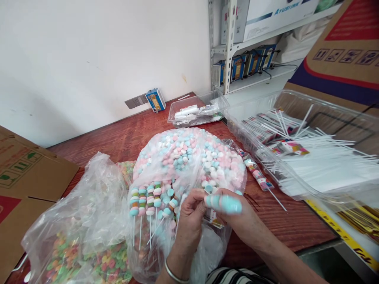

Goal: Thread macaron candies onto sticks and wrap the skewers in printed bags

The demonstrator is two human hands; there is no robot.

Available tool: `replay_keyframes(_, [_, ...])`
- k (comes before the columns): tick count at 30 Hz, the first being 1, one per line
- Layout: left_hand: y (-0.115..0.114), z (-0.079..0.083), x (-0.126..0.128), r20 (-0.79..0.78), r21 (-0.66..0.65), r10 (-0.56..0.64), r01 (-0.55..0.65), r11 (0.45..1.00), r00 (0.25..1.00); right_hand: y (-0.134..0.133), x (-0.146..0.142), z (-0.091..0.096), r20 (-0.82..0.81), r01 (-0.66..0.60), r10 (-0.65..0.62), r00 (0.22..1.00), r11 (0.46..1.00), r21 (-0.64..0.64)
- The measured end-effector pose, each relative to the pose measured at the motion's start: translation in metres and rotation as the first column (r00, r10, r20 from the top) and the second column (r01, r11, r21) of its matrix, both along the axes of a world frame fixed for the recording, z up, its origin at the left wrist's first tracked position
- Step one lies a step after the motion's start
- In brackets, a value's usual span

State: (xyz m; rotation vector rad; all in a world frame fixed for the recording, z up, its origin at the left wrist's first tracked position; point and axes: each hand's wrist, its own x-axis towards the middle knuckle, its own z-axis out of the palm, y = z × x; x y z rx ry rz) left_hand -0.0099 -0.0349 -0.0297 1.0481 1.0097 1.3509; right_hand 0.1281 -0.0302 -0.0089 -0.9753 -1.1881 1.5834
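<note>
Both my hands meet in front of the big bag. My left hand (192, 209) is closed, thumb and fingers pinching the near end of a short row of blue and pink marshmallows (224, 203), blurred by motion. My right hand (233, 221) curls around the same row from behind, its fingers partly hidden by it. Under and beyond them, a clear plastic bag (189, 157) is full of pink, white and blue marshmallows. On its left side lie several finished candy skewers (146, 200) of marshmallows and gummy rings on white sticks.
At left, a plastic bag (97, 221) holds colourful gummy rings beside a cardboard box (26, 197). To the right, a clear tray (257, 157) holds white sticks and wrappers, near a wrapped skewer (257, 173). Behind stand a smaller tray (174, 118) and a blue device (155, 100).
</note>
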Motion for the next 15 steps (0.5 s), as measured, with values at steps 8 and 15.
replay_keyframes(8, [-0.01,0.051,-0.034,-0.388,0.227,0.028,0.066,0.972,0.921,0.009,0.026,0.024,0.473,0.069,-0.427,0.771,0.794,0.605])
replay_keyframes(15, [-0.019,0.059,-0.014,-0.087,-0.029,-0.274,0.273,0.962,0.958,-0.011,0.024,0.022,0.549,-0.303,-0.244,0.8,0.625,0.719])
